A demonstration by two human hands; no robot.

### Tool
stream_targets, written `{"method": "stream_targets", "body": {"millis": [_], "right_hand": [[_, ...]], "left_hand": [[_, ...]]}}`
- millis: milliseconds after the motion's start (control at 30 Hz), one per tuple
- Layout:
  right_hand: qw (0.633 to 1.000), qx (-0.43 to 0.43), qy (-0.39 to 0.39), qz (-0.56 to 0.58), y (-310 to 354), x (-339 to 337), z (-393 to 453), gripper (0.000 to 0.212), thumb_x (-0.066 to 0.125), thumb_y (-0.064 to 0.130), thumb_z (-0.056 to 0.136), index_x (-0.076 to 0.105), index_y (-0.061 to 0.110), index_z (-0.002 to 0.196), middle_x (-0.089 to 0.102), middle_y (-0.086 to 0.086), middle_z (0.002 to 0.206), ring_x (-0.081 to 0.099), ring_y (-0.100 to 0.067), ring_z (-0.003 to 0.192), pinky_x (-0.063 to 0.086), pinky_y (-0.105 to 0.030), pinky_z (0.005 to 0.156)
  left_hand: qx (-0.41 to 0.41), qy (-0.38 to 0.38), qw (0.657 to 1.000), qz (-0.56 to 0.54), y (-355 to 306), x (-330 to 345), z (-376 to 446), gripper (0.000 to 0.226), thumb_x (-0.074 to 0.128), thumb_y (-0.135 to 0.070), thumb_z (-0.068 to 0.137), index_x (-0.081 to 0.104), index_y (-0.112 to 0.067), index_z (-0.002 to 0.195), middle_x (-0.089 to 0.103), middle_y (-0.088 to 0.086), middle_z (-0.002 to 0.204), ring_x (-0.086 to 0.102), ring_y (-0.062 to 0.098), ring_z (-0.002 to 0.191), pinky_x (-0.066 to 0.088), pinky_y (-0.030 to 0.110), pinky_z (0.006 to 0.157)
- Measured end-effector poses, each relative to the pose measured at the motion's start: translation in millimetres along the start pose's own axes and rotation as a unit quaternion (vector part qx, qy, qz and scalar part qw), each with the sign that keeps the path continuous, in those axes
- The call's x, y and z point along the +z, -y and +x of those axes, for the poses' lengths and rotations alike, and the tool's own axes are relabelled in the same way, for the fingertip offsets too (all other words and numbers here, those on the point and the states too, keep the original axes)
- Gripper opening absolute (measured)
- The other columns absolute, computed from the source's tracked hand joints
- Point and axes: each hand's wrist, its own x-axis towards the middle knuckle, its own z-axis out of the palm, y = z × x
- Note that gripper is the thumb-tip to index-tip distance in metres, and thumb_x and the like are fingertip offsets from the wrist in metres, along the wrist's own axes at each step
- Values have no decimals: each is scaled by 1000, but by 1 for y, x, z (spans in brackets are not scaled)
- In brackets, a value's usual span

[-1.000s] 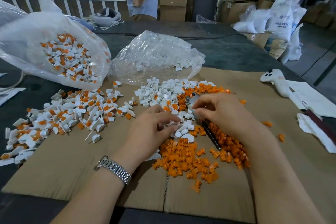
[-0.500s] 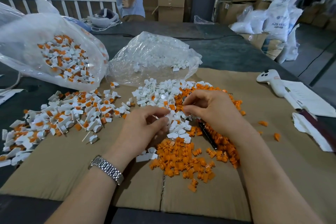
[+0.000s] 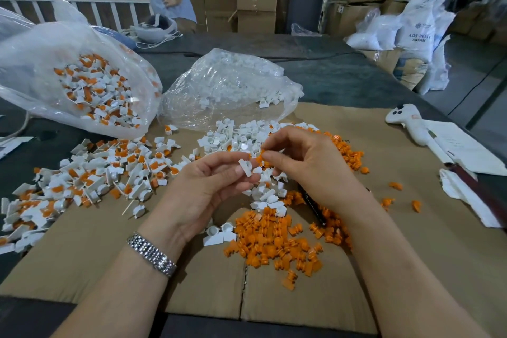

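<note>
Pinching of a shell (image 3: 246, 167) is recorded at centre frame: the left hand (image 3: 208, 189) grips it between thumb and curled fingertips. A plug (image 3: 258, 158), orange, is pinched between thumb and forefinger of the right hand (image 3: 307, 164), with the other fingers loosely curled. Plug and shell are held just beside each other, raised above the heaps; whether they touch cannot be resolved. Judgement: the plug is about to be pressed into the shell, so both are lifted clear of the loose stock and brought tip to tip.

Stock is laid out by stage. The shell heap (image 3: 238, 137) lies just above the hands, spilled from a clear bag (image 3: 227, 85) at upper centre. The plug heap (image 3: 274, 244) is spread below and to the right of the hands, near the right hand. Assembled pieces (image 3: 90, 175), white with orange showing, are spread at left of frame below a large bag (image 3: 90, 90) holding the same. This layout is judged to keep raw parts central and finished ones aside.

Cardboard (image 3: 411, 255) is laid under the work, probably to stop small parts scattering over the dark table (image 3: 343, 82). A dark tool (image 3: 312, 206) lies partly hidden under the right wrist, untouched.
</note>
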Motion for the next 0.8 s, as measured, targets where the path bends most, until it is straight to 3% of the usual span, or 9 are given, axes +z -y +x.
{"method": "stream_targets", "body": {"millis": [200, 467, 700, 800], "right_hand": [[999, -41, 4, -23, 1, 12, -1, 7, 74, 17, 92, 71, 18, 98, 69, 7, 86, 64, -10, 71, 54, -22, 65], [991, -94, -25, -88, 4, 22, -3, 6, 72, 14, 92, 68, 16, 97, 64, 6, 86, 61, -13, 73, 56, -33, 67], [975, -125, -43, -179, 7, 32, -3, 9, 68, 10, 93, 68, 14, 101, 58, 3, 93, 57, -7, 74, 51, -22, 69], [988, -100, -26, -113, 7, 27, -3, 12, 69, 9, 92, 70, 16, 102, 62, 1, 91, 60, -11, 78, 50, -19, 71]], "left_hand": [[-7, 20, 999, -25, -2, 1, -1, 24, 69, 2, 78, 81, -4, 98, 76, 24, 107, 77, 31, 95, 62, 22, 72], [19, 8, 1000, -17, -1, 3, -2, 23, 70, 0, 77, 82, -7, 95, 78, 19, 98, 78, 25, 88, 61, 21, 70], [67, -17, 996, 57, 0, 5, -5, 20, 75, -9, 76, 83, -15, 93, 79, 13, 98, 78, 24, 90, 61, 23, 76], [65, -10, 997, 44, -1, 4, -4, 22, 75, -8, 75, 83, -14, 95, 79, 12, 95, 78, 22, 86, 61, 22, 74]]}}
